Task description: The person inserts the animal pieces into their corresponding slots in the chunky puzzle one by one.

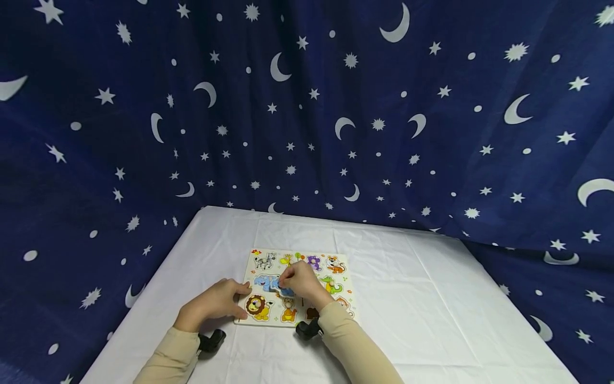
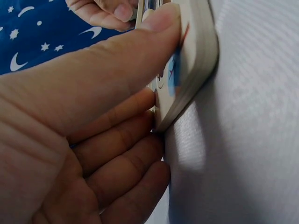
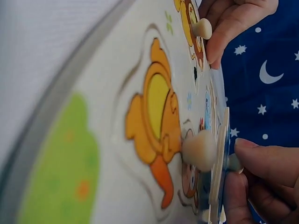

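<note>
My right hand [image 1: 301, 280] pinches the small knob of a blue puzzle piece [image 1: 286, 292] between thumb and fingertips. The piece appears edge-on and tilted in the right wrist view, overlapping the middle of the wooden animal peg puzzle board [image 1: 350, 290]. Which animal it shows is hidden. Just left of it on the board is a blue elephant [image 1: 262, 282]. My left hand [image 1: 216, 301] rests at the board's left edge, its thumb [image 2: 161, 18] on the top face near the corner and the other fingers along the side.
Around the middle are a lion [image 1: 258, 308], an orange kangaroo-like piece [image 3: 159, 121], a crocodile [image 1: 330, 285], a tiger [image 1: 335, 264] and a zebra [image 1: 265, 261]. The board lies on a white-clothed table [image 1: 408, 298], with a blue star-and-moon curtain [image 1: 316, 122] behind.
</note>
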`<state>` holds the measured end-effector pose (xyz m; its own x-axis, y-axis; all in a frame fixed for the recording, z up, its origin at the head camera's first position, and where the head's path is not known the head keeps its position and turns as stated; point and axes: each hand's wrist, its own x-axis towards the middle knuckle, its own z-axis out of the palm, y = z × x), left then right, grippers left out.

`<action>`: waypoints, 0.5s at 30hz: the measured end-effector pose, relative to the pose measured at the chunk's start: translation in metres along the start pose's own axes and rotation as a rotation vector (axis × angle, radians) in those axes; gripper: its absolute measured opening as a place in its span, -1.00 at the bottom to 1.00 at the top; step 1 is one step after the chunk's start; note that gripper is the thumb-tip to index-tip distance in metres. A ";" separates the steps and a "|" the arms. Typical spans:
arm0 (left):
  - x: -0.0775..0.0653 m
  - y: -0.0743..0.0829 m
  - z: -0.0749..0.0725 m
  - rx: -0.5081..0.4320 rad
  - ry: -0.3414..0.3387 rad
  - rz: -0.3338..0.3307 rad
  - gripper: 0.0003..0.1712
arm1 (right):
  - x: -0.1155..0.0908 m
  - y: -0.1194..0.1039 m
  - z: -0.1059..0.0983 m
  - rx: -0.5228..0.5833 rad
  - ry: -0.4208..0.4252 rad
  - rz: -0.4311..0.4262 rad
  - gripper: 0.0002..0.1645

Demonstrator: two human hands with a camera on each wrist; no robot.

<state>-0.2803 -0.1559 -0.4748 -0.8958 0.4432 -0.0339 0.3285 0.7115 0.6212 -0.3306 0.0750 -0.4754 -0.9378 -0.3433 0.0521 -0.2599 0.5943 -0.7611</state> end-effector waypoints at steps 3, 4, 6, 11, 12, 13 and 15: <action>0.001 0.000 -0.001 0.010 -0.002 -0.001 -0.35 | 0.003 -0.001 0.003 -0.009 -0.004 -0.012 -0.89; 0.001 -0.001 0.000 0.014 -0.002 0.000 -0.35 | 0.004 -0.001 0.005 -0.014 -0.005 -0.015 -0.90; 0.001 -0.002 0.000 0.020 -0.003 0.011 -0.35 | 0.005 -0.001 0.007 -0.010 -0.010 -0.023 -0.92; 0.000 -0.003 0.001 0.024 0.003 0.025 -0.35 | 0.006 -0.004 0.011 -0.004 -0.027 -0.015 -0.92; 0.000 -0.003 0.001 0.027 0.007 0.025 -0.35 | 0.006 -0.005 0.012 -0.004 -0.032 -0.009 -0.92; 0.000 -0.003 0.000 0.026 0.010 0.026 -0.35 | 0.007 -0.006 0.012 -0.008 -0.032 -0.007 -0.92; 0.000 -0.003 -0.001 0.025 0.016 0.031 -0.35 | 0.009 -0.008 0.013 -0.015 -0.030 -0.010 -0.92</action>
<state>-0.2815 -0.1587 -0.4762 -0.8897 0.4566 -0.0026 0.3631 0.7111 0.6021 -0.3342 0.0574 -0.4772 -0.9278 -0.3710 0.0401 -0.2731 0.6017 -0.7506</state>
